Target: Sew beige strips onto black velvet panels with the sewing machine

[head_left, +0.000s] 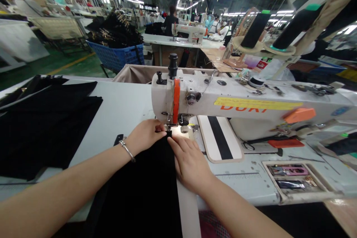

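Observation:
A long piece of black fabric (142,189) runs from the front of the table up to the needle area of a white sewing machine (203,93). My left hand (147,134), with a silver bracelet (126,151) at its wrist, pinches the fabric's far end close to the presser foot (169,128). Along the fabric's right edge lies my right hand (189,160), palm down, its fingers stretched toward the foot and touching the cloth. The undersides of both hands are hidden.
More black fabric pieces (50,119) lie on the left of the table. A recessed tray (298,182) at the right holds small tools. Thread cones (255,29) stand behind the machine. A blue basket (117,55) piled with dark pieces is beyond the table. Other people sit farther back.

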The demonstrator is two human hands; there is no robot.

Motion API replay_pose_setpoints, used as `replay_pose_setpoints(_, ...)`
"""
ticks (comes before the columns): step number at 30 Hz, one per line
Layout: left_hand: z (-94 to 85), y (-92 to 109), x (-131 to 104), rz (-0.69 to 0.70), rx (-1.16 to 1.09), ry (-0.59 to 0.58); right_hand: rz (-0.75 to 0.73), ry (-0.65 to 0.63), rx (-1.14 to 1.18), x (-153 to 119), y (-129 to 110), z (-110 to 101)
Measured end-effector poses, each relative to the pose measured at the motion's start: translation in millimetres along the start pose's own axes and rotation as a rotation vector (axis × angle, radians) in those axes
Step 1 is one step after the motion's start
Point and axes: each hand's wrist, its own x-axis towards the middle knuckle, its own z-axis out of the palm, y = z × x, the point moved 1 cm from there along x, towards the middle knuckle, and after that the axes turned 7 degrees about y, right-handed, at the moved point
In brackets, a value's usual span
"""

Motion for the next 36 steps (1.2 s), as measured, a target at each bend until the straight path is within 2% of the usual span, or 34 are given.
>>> replay_pose_setpoints(10,2.5,2.4,-2.5,0.033,0.121,0.107,0.023,-0.011,0.000,1.2,-0.7,2.1)
replay_pose_setpoints(21,7.3,5.6,-1.7,0.039,0.168,0.163,0.023,0.011,0.017,1.7,-0.1,3.4)
replay_pose_setpoints(24,5.9,6.1,-9.8,0.129,0.186,0.199,0.028,0.018,0.034,0.3,1.4,3.3)
replay_pose_setpoints(27,5.1,4.8,-27.4,0.339,0.176,0.145,0.040,0.011,0.044,-0.5,2.8,3.6)
replay_pose_setpoints(29,4.7,2.2,-38.3,0.418,0.162,0.082,0.039,0.013,0.045,-0.2,3.5,4.2)
replay_pose_setpoints(32,2.7,-1.4,-44.7,0.419,0.170,0.031,0.044,0.021,0.042,0.6,4.1,5.4)
replay_pose_setpoints(36,-0.1,-2.6,-42.1,0.407,0.175,0.001,0.044,0.026,0.038,-0.7,3.0,5.2)
